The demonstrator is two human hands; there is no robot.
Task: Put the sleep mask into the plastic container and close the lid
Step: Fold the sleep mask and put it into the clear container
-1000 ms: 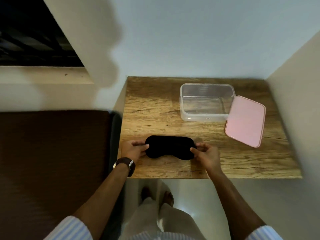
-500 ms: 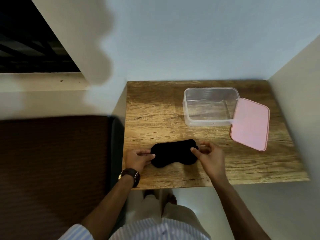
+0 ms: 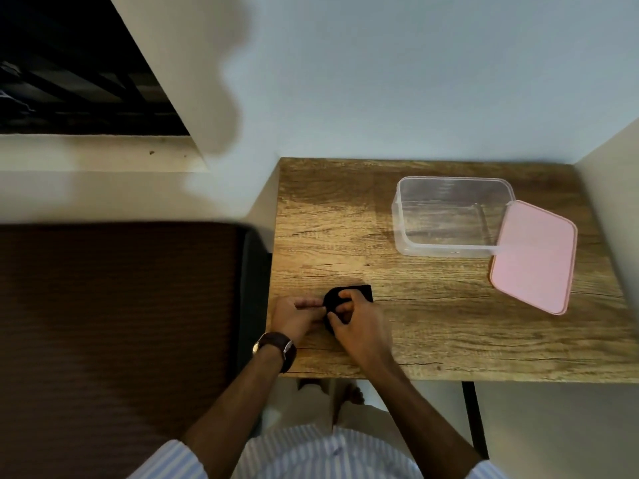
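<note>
The black sleep mask lies folded over near the front left of the wooden table, mostly covered by my hands. My left hand pinches its left end. My right hand grips the folded part from above. The clear plastic container stands empty and uncovered at the back right of the table. Its pink lid lies flat beside it on the right, with one edge touching the container's right side.
A dark brown bed sits to the left of the table. Walls close in behind and on the right of the table. A dark window opening is at the upper left. My feet show below the table's front edge.
My right hand has carried the mask's right end over to the left, folding the mask in half. Both hands now meet at the table's front left. The view has shifted.
</note>
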